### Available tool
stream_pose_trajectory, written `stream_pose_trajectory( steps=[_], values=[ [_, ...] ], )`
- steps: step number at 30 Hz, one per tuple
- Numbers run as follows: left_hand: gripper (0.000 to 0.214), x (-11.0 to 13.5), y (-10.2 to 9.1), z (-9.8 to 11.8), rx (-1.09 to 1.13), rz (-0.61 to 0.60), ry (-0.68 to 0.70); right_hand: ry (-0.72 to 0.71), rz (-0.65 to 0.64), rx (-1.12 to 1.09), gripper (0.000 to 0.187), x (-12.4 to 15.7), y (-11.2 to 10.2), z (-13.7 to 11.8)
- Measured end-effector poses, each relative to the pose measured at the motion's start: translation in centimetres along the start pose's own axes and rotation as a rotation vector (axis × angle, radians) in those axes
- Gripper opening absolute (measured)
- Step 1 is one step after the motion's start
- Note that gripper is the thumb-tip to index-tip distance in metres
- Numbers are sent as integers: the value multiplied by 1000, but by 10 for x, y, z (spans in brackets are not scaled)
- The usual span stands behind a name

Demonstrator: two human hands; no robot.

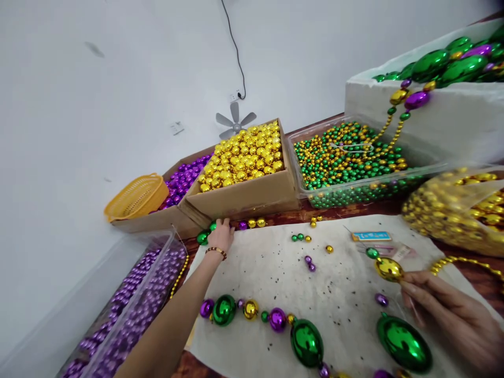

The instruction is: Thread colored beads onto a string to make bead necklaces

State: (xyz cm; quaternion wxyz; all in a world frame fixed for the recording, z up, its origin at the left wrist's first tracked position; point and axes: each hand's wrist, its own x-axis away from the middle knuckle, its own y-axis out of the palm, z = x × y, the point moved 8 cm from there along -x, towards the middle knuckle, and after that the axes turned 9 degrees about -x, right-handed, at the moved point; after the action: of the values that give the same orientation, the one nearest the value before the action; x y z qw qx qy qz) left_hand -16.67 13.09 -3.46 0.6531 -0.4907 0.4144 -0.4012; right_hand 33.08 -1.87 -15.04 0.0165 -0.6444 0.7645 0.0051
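Note:
My right hand [449, 310] pinches a large gold bead [389, 269] between thumb and fingers. A small green bead [372, 253] sits at its far end, with a thin needle-like line beyond. My left hand [222, 236] reaches to the cloth's far left edge, fingers bent down among loose beads; what they hold, if anything, is hidden. Green beads [203, 237] lie left of it, and a purple bead [243, 225] and gold beads [256, 223] to its right. A strand with a big green oval bead [307, 342] curves across the near cloth. Another green oval bead [404, 344] lies below my right hand.
Behind the white cloth [255, 273] stand a cardboard box [248, 197] of gold beads and a clear tub [331, 194] of green and gold ones. Purple beads fill a left bin [137, 304]. A foam box [413, 115] and bulging bag [441, 210] stand right.

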Motion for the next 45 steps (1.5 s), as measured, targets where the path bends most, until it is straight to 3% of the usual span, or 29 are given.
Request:
stream_pose_trajectory(
  steps=[3,7,10,14,19,22,24,29,36,45],
  values=[
    [27,-6,13,-6,15,-32,-22,83,-171,-70,19,3,8,18],
    [22,-5,10,-6,139,-62,-42,90,-169,-65,22,5,5,14],
    [25,11,4,6,317,-138,-32,111,-120,-84,25,4,6,-1],
    [37,58,9,59,644,-353,52,126,-119,-216,22,2,12,-15],
    [30,125,32,159,1452,-953,-24,111,-174,-310,19,4,18,-18],
    [28,142,40,200,1617,-1123,-92,94,-184,-260,19,7,17,-19],
    [26,144,42,217,1658,-1134,-106,78,-193,-216,21,9,16,-20],
    [21,140,43,235,1685,-1011,-100,51,-230,-136,23,12,16,-23],
    [22,143,53,244,1723,-1030,-209,-27,-242,-56,22,12,23,-32],
    [23,153,53,253,1721,-1061,-117,-37,-230,-18,21,11,24,-32]
  ],
)
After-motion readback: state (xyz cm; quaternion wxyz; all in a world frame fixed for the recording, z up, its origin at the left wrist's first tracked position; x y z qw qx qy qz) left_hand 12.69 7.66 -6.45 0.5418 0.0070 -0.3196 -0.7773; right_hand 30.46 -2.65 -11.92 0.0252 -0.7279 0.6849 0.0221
